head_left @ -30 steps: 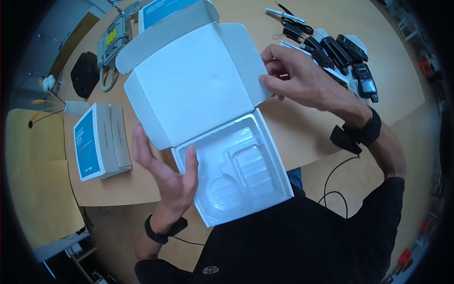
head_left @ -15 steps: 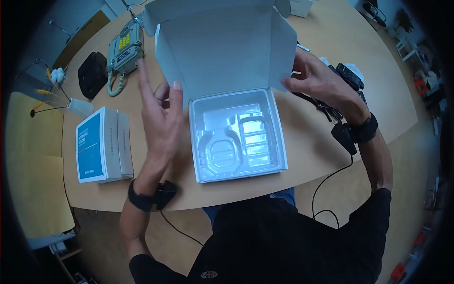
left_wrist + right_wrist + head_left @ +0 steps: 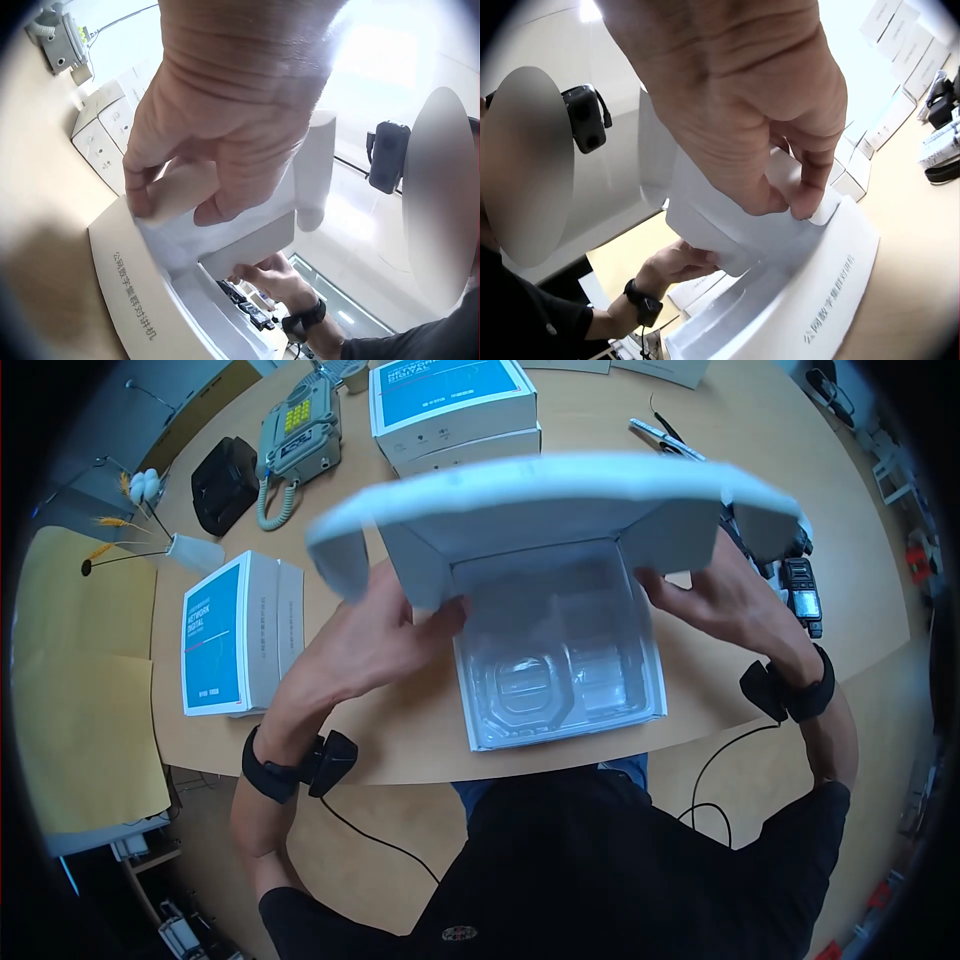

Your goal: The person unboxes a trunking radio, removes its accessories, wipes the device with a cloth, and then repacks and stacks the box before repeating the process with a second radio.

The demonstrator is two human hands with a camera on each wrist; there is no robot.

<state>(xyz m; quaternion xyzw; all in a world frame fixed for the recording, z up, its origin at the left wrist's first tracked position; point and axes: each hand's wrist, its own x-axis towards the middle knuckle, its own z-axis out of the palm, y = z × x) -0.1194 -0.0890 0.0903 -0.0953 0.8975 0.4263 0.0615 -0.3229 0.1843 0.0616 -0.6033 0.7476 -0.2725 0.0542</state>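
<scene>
An open white cardboard box [image 3: 662, 685] sits near the table's front edge, its lid raised and leaning toward the person. Inside lies a moulded clear plastic tray [image 3: 562, 690] with shaped hollows. My left hand [image 3: 350, 645] pinches the lid's left side flap [image 3: 187, 191] between thumb and fingers. On the other side my right hand [image 3: 735, 605] pinches the right side flap [image 3: 784, 176] between thumb and forefinger. The lid [image 3: 530, 525] overhangs the back of the tray in the head view and hides some fingertips.
Blue-and-white boxes [image 3: 213, 640] stand at the left, and another stack [image 3: 450, 405] is behind the lid. A desk phone [image 3: 303, 425], a black pouch [image 3: 224, 485] and a white vase [image 3: 195, 555] are at the back left. Handheld radios [image 3: 803, 600] lie at the right.
The box has come from a tilt near the body down onto the table. Its lid has swung forward over the tray. My left hand has moved from beside the box to the lid's left flap.
</scene>
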